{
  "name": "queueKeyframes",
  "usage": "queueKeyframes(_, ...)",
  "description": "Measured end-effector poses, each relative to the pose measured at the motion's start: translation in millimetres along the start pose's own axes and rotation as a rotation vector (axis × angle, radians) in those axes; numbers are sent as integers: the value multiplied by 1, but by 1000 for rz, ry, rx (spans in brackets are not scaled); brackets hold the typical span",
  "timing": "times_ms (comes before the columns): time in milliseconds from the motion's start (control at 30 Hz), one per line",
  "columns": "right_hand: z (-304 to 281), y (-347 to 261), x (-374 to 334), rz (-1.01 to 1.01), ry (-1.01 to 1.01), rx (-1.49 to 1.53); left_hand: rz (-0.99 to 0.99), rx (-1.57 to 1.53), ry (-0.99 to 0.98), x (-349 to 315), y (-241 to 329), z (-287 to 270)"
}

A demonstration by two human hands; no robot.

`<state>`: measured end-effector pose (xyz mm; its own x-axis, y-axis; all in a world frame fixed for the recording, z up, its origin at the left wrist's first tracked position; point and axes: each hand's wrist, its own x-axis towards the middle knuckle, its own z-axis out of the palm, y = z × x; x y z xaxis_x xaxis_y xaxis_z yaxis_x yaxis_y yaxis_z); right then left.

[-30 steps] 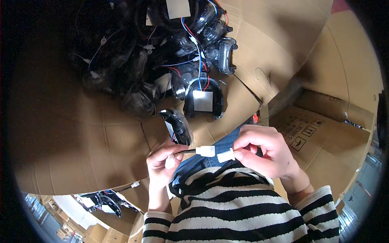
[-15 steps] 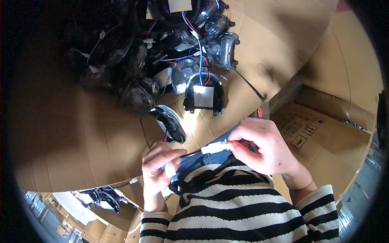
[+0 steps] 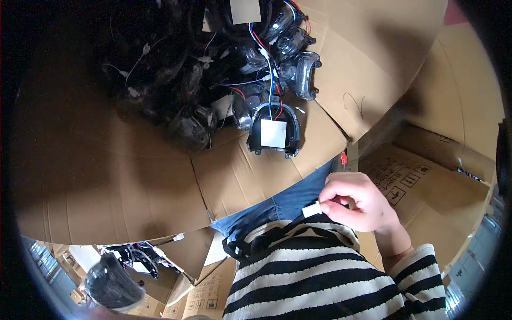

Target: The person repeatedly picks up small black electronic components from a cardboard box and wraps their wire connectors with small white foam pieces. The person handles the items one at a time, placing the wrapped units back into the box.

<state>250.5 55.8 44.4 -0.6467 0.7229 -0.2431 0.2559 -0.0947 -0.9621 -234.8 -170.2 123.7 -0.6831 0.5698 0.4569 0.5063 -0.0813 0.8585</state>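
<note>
At the lower left, a lamp unit (image 3: 113,282) with a clear domed cover and dark housing is in the air, partly blurred. My left hand (image 3: 95,312) shows only as a smeared patch at the lower edge, against that lamp's underside; its fingers are mostly out of sight. In front of my striped shirt, my right hand (image 3: 357,202) pinches a small white plug connector (image 3: 312,209) between thumb and fingers. Farther off on the cardboard sits a black lamp housing (image 3: 273,133) with a white square plate and red and blue wires.
A heap of similar lamps (image 3: 192,125) with loose wires and white connectors covers the far left cardboard (image 3: 122,186). An open carton (image 3: 421,176) stands at right. More wired parts (image 3: 141,261) lie below the cardboard's near left edge. A small red item (image 3: 344,158) sits beyond my right hand.
The joined connector has come apart. My left hand has swung down and left with the lamp that lay by the cardboard's near edge. My right hand keeps the white connector, slightly lower.
</note>
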Motion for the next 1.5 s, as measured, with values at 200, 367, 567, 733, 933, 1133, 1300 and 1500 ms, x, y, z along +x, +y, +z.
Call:
queueKeyframes(200, 4, 4, -4, -11, 21, -9, -224, 443, 256, 28, -82, -80)
queueKeyframes(367, 7, 15, -9, -39, 25, -30, -233, 975, 378, 31, -104, -90)
queueKeyframes(567, 19, 19, -3, -23, -7, -79, -129, 602, -50, -85, -18, 182)
queueKeyframes(733, 8, 25, -12, -90, 45, -57, 209, 536, -910, -164, -68, 400)
queueKeyframes(933, 9, 26, -24, 33, 119, -40, 54, 936, -1266, -181, -85, 483)
queueKeyframes(1133, 16, 29, -23, 78, 141, -71, 95, 574, -985, -213, -104, 472)
queueKeyframes(1300, 15, 18, -18, 93, 5, -41, 197, 361, -1029, -192, -66, 402)
queueKeyframes(1500, 18, 8, -4, -11, -145, -56, -220, -50, -836, -195, -49, 350)
